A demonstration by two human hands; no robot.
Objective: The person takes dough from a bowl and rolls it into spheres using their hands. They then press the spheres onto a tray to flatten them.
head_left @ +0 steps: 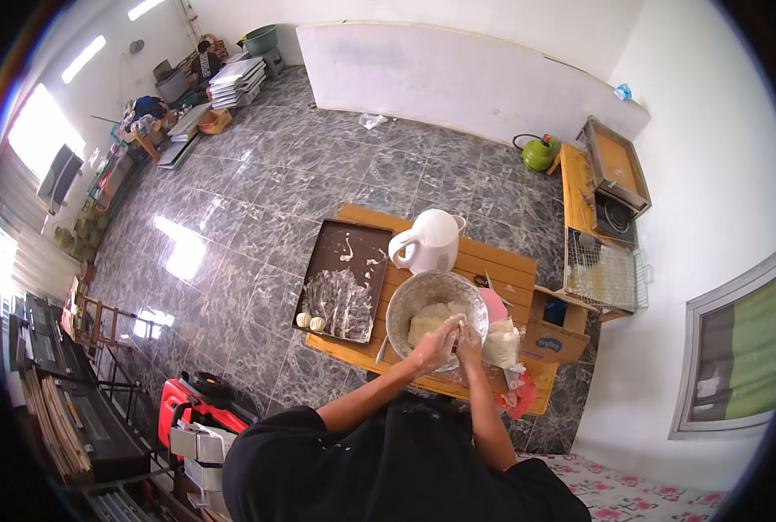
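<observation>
My left hand (436,346) and my right hand (469,344) meet over the right front of a round metal bowl (402,304), fingers closed around a small pale lump of dough. More dough (424,322) lies inside the bowl on the wooden table (483,248). Left of it, a dark tray (336,257) has white smears, crumpled clear film and two round pale pieces (316,324) at the front. A white jug (431,244) stands behind the bowl. A utensil (382,350) lies beside it; a pink item (492,301) and a pale bag (501,348) are at its right.
A cardboard box (553,339) sits right of the table. A bench (579,174) with cooker and wire rack, and a green gas cylinder (540,154), line the right. A red machine (192,404) and shelving stand left. Another person (203,68) is at the back left.
</observation>
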